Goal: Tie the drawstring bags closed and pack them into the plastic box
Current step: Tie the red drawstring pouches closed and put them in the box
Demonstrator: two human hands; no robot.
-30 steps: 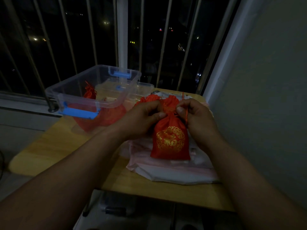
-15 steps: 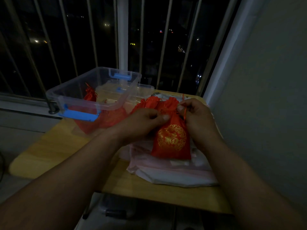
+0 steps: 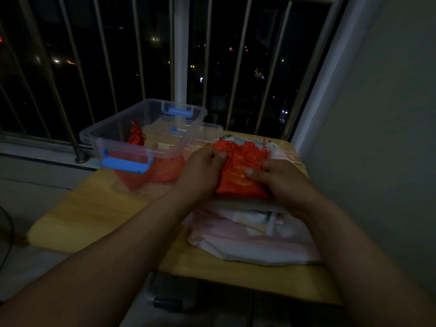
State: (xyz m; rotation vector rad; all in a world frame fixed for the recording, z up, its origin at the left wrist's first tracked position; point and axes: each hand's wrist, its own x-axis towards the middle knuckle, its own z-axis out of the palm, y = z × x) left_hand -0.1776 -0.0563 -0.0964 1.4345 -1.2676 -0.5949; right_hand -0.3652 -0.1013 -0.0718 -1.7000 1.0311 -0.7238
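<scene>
The wall [image 3: 377, 114] crowds my right hand [image 3: 283, 182] at 3 o'clock. Bare table [image 3: 94, 215] lies open at 8 o'clock, with the plastic box [image 3: 113, 138] at 10. My left hand [image 3: 203, 168] and right hand both clamp the red drawstring bag [image 3: 238, 171]. It is crumpled, its gold print creased and its cords loose on top.

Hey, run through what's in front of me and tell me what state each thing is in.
Red bag: neck gathered, held in both hands above the pale pile.
Left hand: curled round the bag's upper left.
Right hand: holding the bag's side, thumb on its front.
Plastic box: lid off, partly filled.
Packed bags: inside the box.
Pale pile: flat on the table.
</scene>
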